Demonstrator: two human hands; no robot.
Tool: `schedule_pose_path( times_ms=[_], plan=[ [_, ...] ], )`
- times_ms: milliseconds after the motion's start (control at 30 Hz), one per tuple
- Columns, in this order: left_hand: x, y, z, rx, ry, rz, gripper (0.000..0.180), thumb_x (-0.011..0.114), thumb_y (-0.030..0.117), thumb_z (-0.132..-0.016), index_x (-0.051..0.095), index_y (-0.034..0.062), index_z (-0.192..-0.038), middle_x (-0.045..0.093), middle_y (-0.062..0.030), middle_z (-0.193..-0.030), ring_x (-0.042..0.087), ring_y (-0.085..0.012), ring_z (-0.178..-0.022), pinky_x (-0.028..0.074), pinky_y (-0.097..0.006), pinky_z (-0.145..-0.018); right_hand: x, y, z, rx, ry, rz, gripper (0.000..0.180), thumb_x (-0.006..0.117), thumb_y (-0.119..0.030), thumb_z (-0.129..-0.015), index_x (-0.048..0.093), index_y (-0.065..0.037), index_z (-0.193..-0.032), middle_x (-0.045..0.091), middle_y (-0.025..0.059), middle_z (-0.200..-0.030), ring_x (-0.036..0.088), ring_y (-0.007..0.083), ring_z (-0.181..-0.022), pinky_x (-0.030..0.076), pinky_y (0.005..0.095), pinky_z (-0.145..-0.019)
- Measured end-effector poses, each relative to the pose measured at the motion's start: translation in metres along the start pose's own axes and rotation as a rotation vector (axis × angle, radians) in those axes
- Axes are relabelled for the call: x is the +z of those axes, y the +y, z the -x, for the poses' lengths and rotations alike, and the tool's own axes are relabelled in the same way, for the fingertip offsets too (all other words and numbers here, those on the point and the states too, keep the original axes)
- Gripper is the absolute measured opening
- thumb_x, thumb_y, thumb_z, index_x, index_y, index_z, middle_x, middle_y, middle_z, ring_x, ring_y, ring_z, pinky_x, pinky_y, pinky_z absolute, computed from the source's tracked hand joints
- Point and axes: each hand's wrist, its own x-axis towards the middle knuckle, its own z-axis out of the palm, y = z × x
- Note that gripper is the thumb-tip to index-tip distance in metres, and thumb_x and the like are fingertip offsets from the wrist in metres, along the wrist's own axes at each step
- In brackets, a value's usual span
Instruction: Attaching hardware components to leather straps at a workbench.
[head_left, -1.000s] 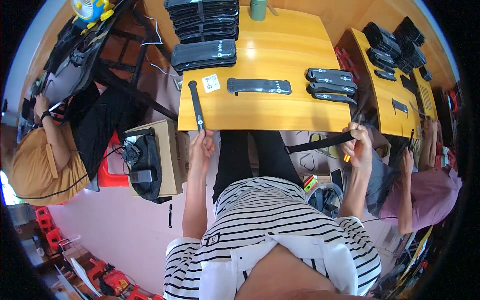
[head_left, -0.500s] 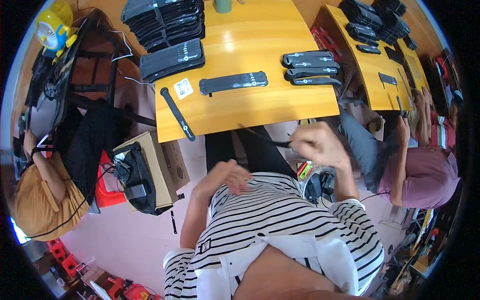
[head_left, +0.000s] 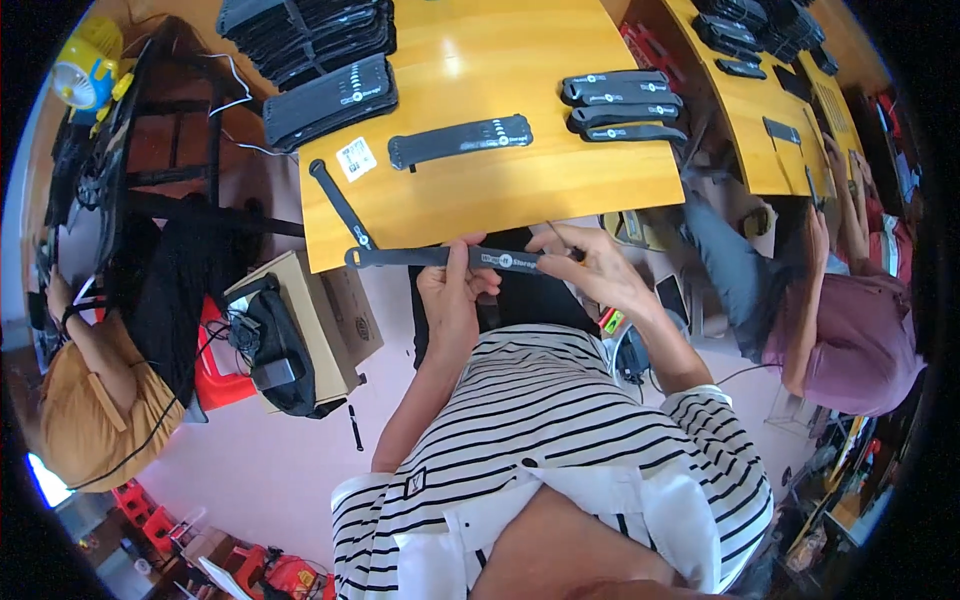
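A person in a striped shirt holds a long black strap (head_left: pixel 440 257) level in front of the chest, just below the near edge of the yellow wooden table (head_left: pixel 560 190). The left hand (head_left: pixel 452 295) rises from a bent elbow, palm turned toward the body, fingers and thumb closed around the strap's middle. The right hand (head_left: pixel 598 268) reaches in from the right with the wrist bent inward; its fingertips pinch together at the strap's right end, and a thin stick-like piece juts up from them toward the table edge. What that piece is cannot be told.

The strap's looped left end extends well past the left hand, ending near a second narrow strap (head_left: pixel 340 205) that lies slanted on the table's corner. Above both hands, on the table, a flat black band (head_left: pixel 460 142) lies lengthwise beside a small white tag (head_left: pixel 356 158). Farther up and to the right of the right hand sit three stacked black bands (head_left: pixel 622 104). Left of the left hand, below the table, a cardboard box (head_left: pixel 320 325) carries a black device (head_left: pixel 275 350). A seated person in a mauve top (head_left: pixel 860 340) is at the far right.
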Motion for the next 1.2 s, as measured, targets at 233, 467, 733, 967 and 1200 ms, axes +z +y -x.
schedule_pose_path(
  times_ms=[233, 467, 733, 967, 1200],
  plan=[
    [-0.006, -0.003, -0.007, -0.06, 0.008, 0.09, 0.025, 0.046, 0.021, -0.093, 0.058, 0.0005, -0.101, 0.062, -0.0061, -0.085, 0.059, -0.0103, -0.059, 0.049, -0.02, -0.051, 0.006, 0.03, -0.008, 0.153, -0.014, -0.302, 0.015, 0.062, -0.016, -0.081, 0.063, -0.002, -0.078, 0.053, -0.0021, -0.059, 0.045, 0.0043, -0.054, 0.035, 0.0193, -0.048],
    [-0.055, 0.022, -0.031, 0.043, 0.148, 0.067, 0.018, 0.055, 0.012, -0.087, 0.06, 0.0003, -0.1, 0.063, -0.0057, -0.088, 0.062, -0.0115, -0.065, 0.053, -0.021, -0.058, -0.009, 0.042, -0.025, 0.227, 0.083, -0.391, 0.016, 0.061, -0.02, -0.083, 0.062, -0.006, -0.078, 0.051, -0.0024, -0.056, 0.038, 0.0012, -0.043, 0.029, 0.0173, -0.039],
    [-0.061, 0.049, -0.083, -0.015, 0.111, -0.274, 0.019, 0.056, 0.007, -0.085, 0.059, -0.0036, -0.1, 0.063, -0.0096, -0.081, 0.063, -0.0144, -0.067, 0.053, -0.022, -0.06, -0.021, 0.053, -0.078, 0.16, 0.109, -0.374, 0.015, 0.059, -0.018, -0.084, 0.061, -0.004, -0.08, 0.053, -0.001, -0.059, 0.036, 0.0016, -0.041, 0.026, 0.0179, -0.037],
    [-0.077, 0.036, -0.136, 0.115, 0.166, -0.498, 0.014, 0.063, 0.006, -0.08, 0.062, -0.0031, -0.09, 0.063, -0.0073, -0.074, 0.061, -0.0127, -0.059, 0.049, -0.02, -0.053, -0.016, 0.066, -0.113, 0.106, 0.313, -0.266, 0.015, 0.065, -0.015, -0.079, 0.061, -0.003, -0.07, 0.052, -0.0029, -0.056, 0.039, 0.0033, -0.046, 0.03, 0.0208, -0.042],
    [-0.077, 0.03, -0.155, 0.162, 0.237, -0.588, 0.011, 0.064, 0.005, -0.078, 0.062, -0.0029, -0.086, 0.059, -0.0029, -0.066, 0.052, -0.0068, -0.05, 0.041, -0.018, -0.045, -0.012, 0.088, -0.137, 0.085, 0.451, -0.103, 0.018, 0.069, -0.015, -0.072, 0.061, 0.0, -0.067, 0.052, -0.0011, -0.054, 0.044, 0.0058, -0.049, 0.035, 0.0234, -0.046]
  ],
)
